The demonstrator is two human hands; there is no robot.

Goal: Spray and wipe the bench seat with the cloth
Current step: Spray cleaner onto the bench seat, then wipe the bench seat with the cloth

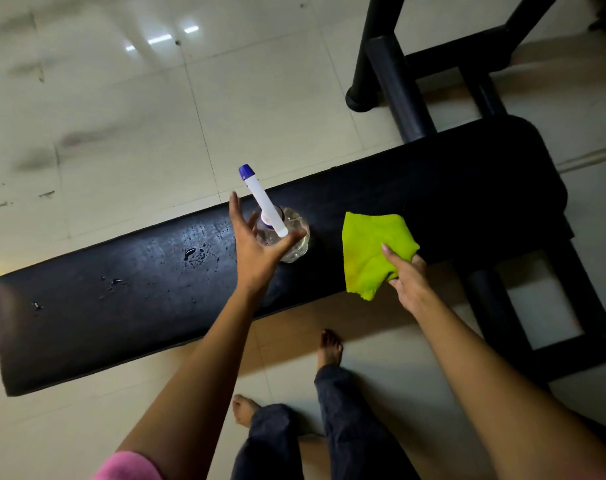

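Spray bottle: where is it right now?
In the head view the spray bottle stands upright mid-bench seat, under the open left hand, left of the green cloth.

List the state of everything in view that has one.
Black padded bench seat: wet with droplets on left part.
Clear plastic spray bottle: upright on seat.
Lime-green microfibre cloth: crumpled, on seat.
Left hand: open beside bottle.
Right hand: grip on cloth.

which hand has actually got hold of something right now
The right hand: it pinches the green cloth on the bench seat. The left hand is spread open beside the spray bottle, not gripping it.
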